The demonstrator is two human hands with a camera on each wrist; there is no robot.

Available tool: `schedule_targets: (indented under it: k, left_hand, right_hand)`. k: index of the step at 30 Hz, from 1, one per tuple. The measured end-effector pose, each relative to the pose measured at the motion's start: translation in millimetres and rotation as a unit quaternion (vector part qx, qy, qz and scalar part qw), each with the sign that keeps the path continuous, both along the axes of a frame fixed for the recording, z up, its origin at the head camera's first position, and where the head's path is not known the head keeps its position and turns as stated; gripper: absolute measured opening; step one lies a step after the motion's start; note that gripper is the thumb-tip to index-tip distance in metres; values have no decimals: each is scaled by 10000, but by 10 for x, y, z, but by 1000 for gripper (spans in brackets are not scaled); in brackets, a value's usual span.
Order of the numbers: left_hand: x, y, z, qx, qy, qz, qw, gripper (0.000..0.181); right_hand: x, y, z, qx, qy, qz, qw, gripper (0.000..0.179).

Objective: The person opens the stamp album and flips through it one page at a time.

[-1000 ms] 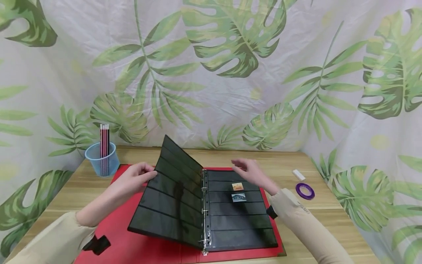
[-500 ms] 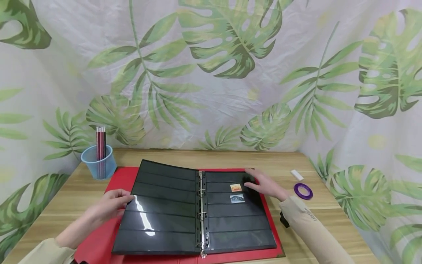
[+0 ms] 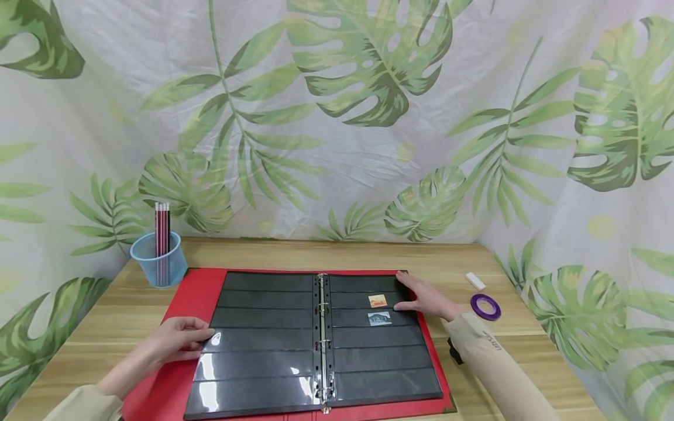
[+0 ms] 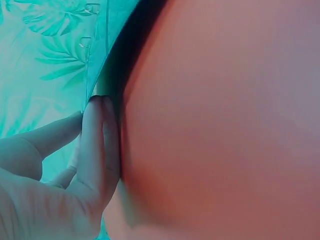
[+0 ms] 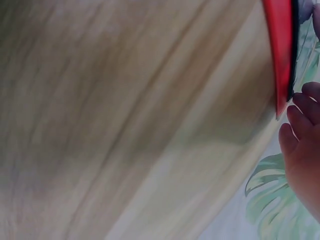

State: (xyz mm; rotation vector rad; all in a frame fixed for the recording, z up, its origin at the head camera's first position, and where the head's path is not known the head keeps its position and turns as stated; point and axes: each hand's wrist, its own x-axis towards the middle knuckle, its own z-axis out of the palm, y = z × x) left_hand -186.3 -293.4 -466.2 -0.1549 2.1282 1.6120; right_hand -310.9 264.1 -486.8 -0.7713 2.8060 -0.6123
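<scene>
A red ring binder (image 3: pixel 196 292) lies spread on the table with black pocket pages on both sides. My left hand (image 3: pixel 176 342) pinches the outer edge of the left page (image 3: pixel 258 333), thumb on top and fingers beneath, as the left wrist view (image 4: pixel 95 150) also shows. That page lies nearly flat. On the right page (image 3: pixel 379 362) are an orange stamp (image 3: pixel 377 300) and, below it, a blue-grey stamp (image 3: pixel 379 318). My right hand (image 3: pixel 426 297) rests at this page's upper right edge, fingers extended, thumb beside the orange stamp; in the right wrist view its fingers (image 5: pixel 300 120) appear near the red cover's corner.
A blue cup (image 3: pixel 160 260) with several pencils (image 3: pixel 162 231) stands at the back left. Right of the binder lie a white eraser-like block (image 3: pixel 475 281) and a purple tape roll (image 3: pixel 477 310). Metal rings (image 3: pixel 323 345) run down the binder's middle. A leaf-patterned cloth (image 3: pixel 337 146) hangs behind.
The raised black page has swung down to the left with my left hand and now lies nearly flat. My right hand has moved down and right onto the right page's edge.
</scene>
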Motion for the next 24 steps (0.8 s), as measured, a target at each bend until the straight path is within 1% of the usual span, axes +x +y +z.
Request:
schedule_targets:
  k: [4,7,10,13,17,19,21,23,24]
  left_hand:
    - [-1,34,-5,-419,113,145,9990,33]
    - [4,83,-4,-799,343,204,9960,34]
    - [9,135,-19,-1188,589,232,9909,30]
    - [24,190,-29,-1631,827,263,9828,29]
    - [43,258,-30,-2198,1157,248,9683,33]
    - [51,282,-29,-2477,1399,175,9585,34]
    - [60,302,-39,-2802,1668,96,9453,34]
    - [69,320,-60,-3131,1992,37,9286,36]
    - [72,329,-74,-3299,2156,24,9191,37]
  right_hand:
    - [-13,20,-31,-18,-10,-14,10000,89]
    - [-18,27,-46,-5,15,-1,10000,90]
    - [-19,29,-55,3,28,-18,10000,89]
    - [-14,29,-59,50,73,6,10000,89]
    - [-5,29,-58,74,59,29,10000,88]
    - [-3,29,-57,63,34,27,10000,88]
    - [-4,30,-58,58,39,30,10000,88]
    - [-8,30,-63,66,57,48,10000,89]
    - [-10,31,-68,80,67,53,9999,89]
